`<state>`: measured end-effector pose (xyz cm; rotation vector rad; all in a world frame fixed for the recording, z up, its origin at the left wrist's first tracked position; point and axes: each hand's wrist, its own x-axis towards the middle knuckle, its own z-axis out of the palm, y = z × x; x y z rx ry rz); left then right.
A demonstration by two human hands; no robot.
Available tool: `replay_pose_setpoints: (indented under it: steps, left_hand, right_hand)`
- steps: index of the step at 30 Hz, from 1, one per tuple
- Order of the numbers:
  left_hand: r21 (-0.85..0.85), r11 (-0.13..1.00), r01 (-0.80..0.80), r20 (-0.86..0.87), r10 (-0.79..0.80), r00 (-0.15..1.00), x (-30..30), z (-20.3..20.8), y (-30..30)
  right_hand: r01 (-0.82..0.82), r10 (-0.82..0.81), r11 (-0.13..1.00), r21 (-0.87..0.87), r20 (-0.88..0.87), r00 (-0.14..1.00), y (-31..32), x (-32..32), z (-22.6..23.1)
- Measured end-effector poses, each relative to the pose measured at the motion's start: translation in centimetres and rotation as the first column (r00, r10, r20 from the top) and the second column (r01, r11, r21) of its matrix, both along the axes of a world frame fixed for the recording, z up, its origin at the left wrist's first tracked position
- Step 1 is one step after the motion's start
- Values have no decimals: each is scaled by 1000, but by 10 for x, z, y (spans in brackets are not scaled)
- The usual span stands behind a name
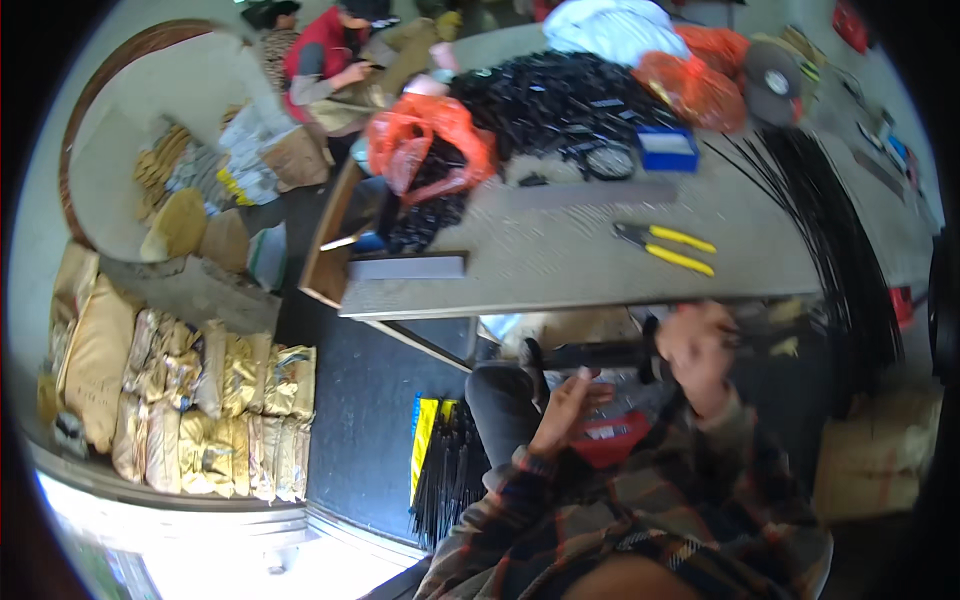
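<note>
My left hand [566,411] is over my lap, below the table's front edge. Its fingers are partly stretched and I see nothing held in them. To its right and higher, my right hand [697,350] is raised close to the table edge, smeared by motion; whether it holds anything does not show. A dark elongated thing [598,355] lies between the hands, too blurred to name. Under them is a red patch [610,438] with a pale label. On the table beyond, yellow-handled pliers [665,247] lie nearest to my right hand.
The table [560,275] bears a heap of black plastic pieces [560,100], orange bags [430,140], a blue box [668,150], a grey cap [772,82] and long black strips [825,215]. Stacked packages [210,410] and more black strips [447,470] are at left. Another person [335,65] works behind.
</note>
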<state>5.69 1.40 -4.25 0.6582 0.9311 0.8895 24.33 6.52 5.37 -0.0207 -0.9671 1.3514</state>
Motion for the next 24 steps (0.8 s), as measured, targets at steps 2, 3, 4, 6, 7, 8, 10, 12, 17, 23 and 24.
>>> replay_pose_setpoints:
  steps: [2,3,4,6,7,8,10,12,17,23,24]
  left_hand:
    - [441,897,-40,-196,139,971,7,47,-10]
    - [560,822,-104,-119,204,972,6,67,-9]
    - [661,729,-177,-32,263,964,6,84,-5]
    - [808,567,-159,-42,324,945,2,109,2]
    - [766,627,-144,-70,303,950,0,116,1]
    - [719,684,-125,-95,275,957,1,119,1]
    - [706,687,-172,-13,256,967,9,121,-4]
    - [776,622,-103,-135,323,937,15,119,-9]
    - [734,619,-278,-69,475,877,25,124,-13]
    - [731,592,-341,-2,501,866,24,135,-8]
    - [733,589,-339,-16,514,858,21,136,-6]
  right_hand:
    - [340,-294,940,26,569,768,6,-16,-14]
    - [359,-347,923,137,697,627,11,-26,-26]
    - [236,-259,962,137,735,627,6,-33,-33]
    - [111,-165,986,124,807,567,-6,-41,-48]
    - [103,-112,993,61,781,615,-14,-45,-51]
    - [99,-65,995,0,748,660,-22,-46,-56]
    - [70,33,992,-104,755,655,-36,-43,-65]
    - [60,111,979,-194,758,643,-45,-40,-56]
    - [-10,111,963,-268,365,924,-34,-39,-3]
    - [197,-132,980,-8,713,689,-17,-34,20]
    - [177,-120,984,-6,711,692,-17,-40,23]
